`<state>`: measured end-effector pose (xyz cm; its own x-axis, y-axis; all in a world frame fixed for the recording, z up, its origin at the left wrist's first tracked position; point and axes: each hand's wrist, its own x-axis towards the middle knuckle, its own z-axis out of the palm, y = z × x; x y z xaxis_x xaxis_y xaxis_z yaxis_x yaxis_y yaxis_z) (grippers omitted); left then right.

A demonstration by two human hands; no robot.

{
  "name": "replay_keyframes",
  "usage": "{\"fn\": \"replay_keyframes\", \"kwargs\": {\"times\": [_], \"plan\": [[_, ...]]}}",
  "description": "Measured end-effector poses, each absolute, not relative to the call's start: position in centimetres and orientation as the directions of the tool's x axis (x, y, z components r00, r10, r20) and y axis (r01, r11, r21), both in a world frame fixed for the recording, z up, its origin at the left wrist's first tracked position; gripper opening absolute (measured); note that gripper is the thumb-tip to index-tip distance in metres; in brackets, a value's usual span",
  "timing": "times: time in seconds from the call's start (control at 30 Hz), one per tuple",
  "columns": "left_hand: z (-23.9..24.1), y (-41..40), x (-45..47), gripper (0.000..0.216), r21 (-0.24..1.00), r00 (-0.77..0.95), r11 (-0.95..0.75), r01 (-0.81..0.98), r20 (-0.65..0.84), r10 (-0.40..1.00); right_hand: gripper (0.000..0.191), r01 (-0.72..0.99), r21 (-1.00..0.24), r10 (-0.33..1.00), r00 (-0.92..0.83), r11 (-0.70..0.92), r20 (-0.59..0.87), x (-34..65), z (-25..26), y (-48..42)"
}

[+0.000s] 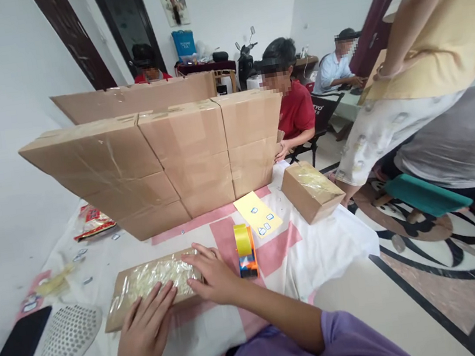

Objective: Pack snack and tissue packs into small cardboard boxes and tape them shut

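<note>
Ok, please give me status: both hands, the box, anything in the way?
Left fingers resting on taped box, right fingers at its right end. Box lying on cloth. Nothing seen blocking hands; tape dispenser close by, right side.

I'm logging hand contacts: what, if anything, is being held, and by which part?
No clear grip shows: the left hand lies on the taped top of the box, the right hand at its right end.

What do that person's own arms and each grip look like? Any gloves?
The left grip and right grip are bare hands without gloves. Both forearms are bare too, with no watch or bracelet showing. The right arm has a purple sleeve ending near the elbow; no left sleeve shows.
</note>
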<state>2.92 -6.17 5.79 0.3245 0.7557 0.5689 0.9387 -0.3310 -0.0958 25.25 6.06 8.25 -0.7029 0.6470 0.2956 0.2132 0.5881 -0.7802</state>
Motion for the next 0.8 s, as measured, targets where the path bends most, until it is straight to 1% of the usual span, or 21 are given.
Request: {"fn": "replay_keyframes", "kwargs": {"times": [0.07, 0.13, 0.2, 0.27, 0.3, 0.37, 0.43, 0.47, 0.53, 0.6, 0.7, 0.8], "plan": [[5.6, -6.2, 3.0, 0.060, -0.036, 0.283, -0.318, 0.948, 0.559, 0.779, 0.061, 0.197, -0.784, 0.634, -0.714, 0.589, 0.297, 25.9, 8.3, 5.8], [5.5, -6.3, 3.2, 0.057, 0.011, 0.251, -0.309, 0.951, 0.555, 0.793, 0.059, 0.154, -0.789, 0.631, -0.697, 0.595, 0.340, 26.9, 8.2, 5.9], [5.5, -6.4, 3.4, 0.053, 0.055, 0.218, -0.298, 0.953, 0.558, 0.801, 0.045, 0.136, -0.791, 0.675, -0.617, 0.596, 0.403, 28.9, 7.8, 6.5], [5.5, -6.5, 3.5, 0.051, 0.094, 0.189, -0.289, 0.953, 0.560, 0.806, 0.025, 0.223, -0.803, 0.792, -0.440, 0.552, 0.422, 32.0, 7.4, 7.9], [5.4, -6.5, 3.6, 0.051, 0.107, 0.176, -0.282, 0.953, 0.563, 0.807, 0.022, 0.297, -0.814, 0.855, -0.322, 0.498, 0.406, 33.9, 7.2, 8.9], [5.2, -6.6, 3.7, 0.051, 0.118, 0.158, -0.271, 0.955, 0.572, 0.805, 0.029, 0.420, -0.835, 0.932, -0.099, 0.357, 0.349, 38.4, 6.8, 11.3], [4.9, -6.6, 3.7, 0.051, 0.118, 0.149, -0.263, 0.958, 0.578, 0.802, 0.036, 0.498, -0.838, 0.958, 0.049, 0.223, 0.284, 42.7, 6.2, 13.7], [4.8, -6.7, 3.7, 0.051, 0.118, 0.143, -0.257, 0.959, 0.582, 0.800, 0.037, 0.529, -0.833, 0.965, 0.094, 0.161, 0.246, 44.5, 5.8, 14.6], [4.5, -6.7, 3.7, 0.050, 0.116, 0.133, -0.247, 0.962, 0.592, 0.795, 0.037, 0.584, -0.810, 0.976, 0.140, 0.056, 0.169, 47.2, 4.8, 16.1], [4.2, -6.6, 3.7, 0.049, 0.102, 0.127, -0.237, 0.966, 0.610, 0.782, 0.036, 0.635, -0.773, 0.984, 0.143, -0.009, 0.107, 48.3, 3.8, 17.0], [4.0, -6.4, 3.9, 0.049, 0.067, 0.141, -0.241, 0.968, 0.647, 0.749, 0.038, 0.711, -0.701, 0.990, 0.128, -0.053, 0.055, 48.0, 2.6, 18.5], [3.9, -6.2, 4.0, 0.048, 0.067, 0.132, -0.232, 0.970, 0.658, 0.741, 0.042, 0.780, -0.618, 0.991, 0.135, -0.100, 0.010, 46.7, 2.1, 21.5]]}}
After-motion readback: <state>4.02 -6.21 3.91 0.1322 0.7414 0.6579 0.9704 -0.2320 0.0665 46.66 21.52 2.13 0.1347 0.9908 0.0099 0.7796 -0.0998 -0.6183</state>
